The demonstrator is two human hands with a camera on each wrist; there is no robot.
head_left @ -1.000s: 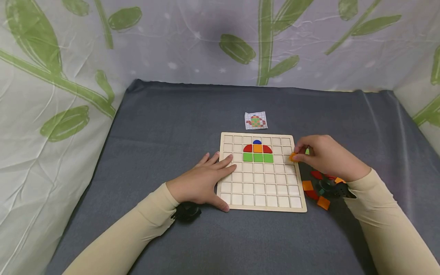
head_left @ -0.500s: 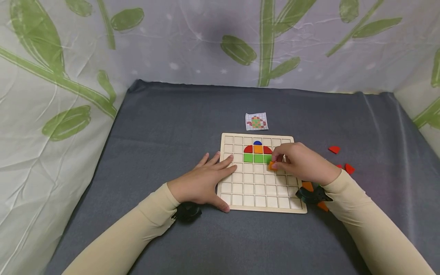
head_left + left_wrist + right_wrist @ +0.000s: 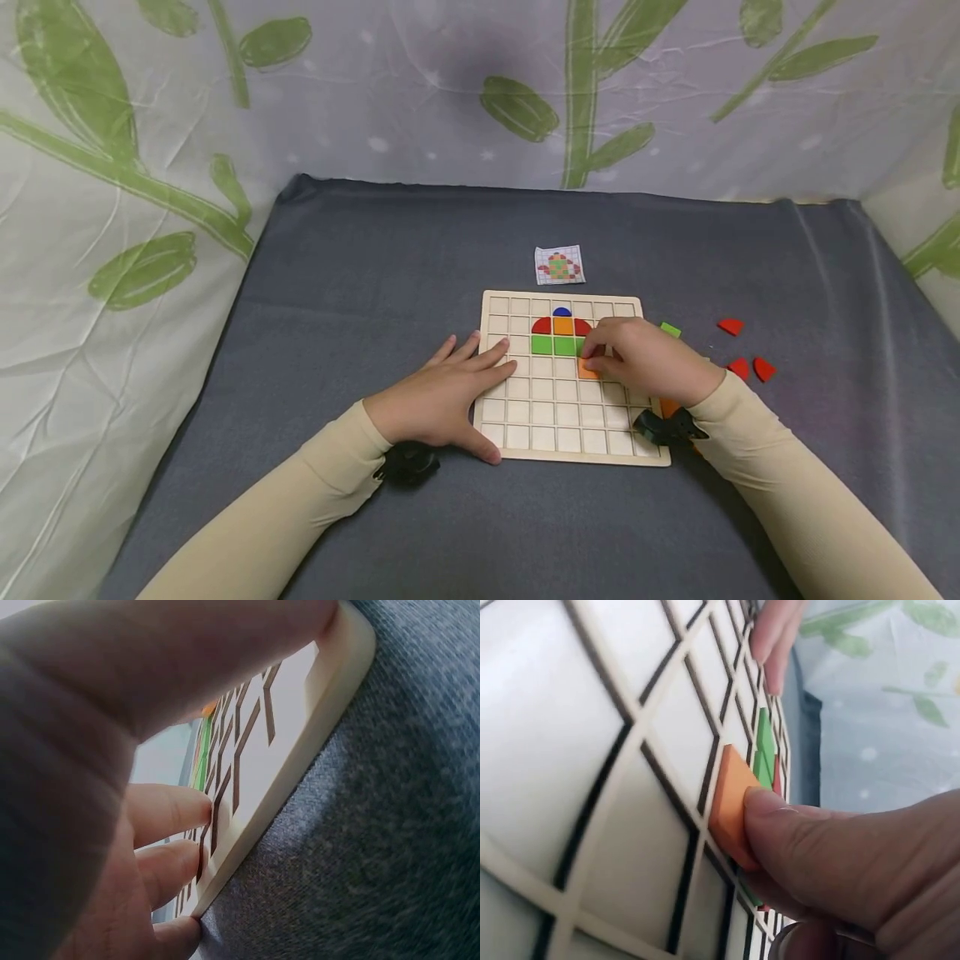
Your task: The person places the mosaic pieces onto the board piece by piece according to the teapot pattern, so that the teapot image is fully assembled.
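Note:
A wooden grid board lies on the grey cloth. My left hand, fingers spread, rests on its left side, the thumb at the lower left corner. With thumb and fingers, my right hand holds an orange square tile at a cell just under the right end of the green row. In the right wrist view the thumb lies on the tile's face, and the tile sits tilted at the cell's bars. Above are green square tiles, red quarter-round tiles, an orange square and a blue half-round tile.
A small paper card with a coloured grid picture lies beyond the board. To the right are loose red tiles, a green tile and orange tiles, partly hidden by the right wrist. A printed curtain hangs behind.
My right hand has carried the orange square tile from the board's right edge leftward to the cell below the green row, and lowered it there. My left hand stays in place.

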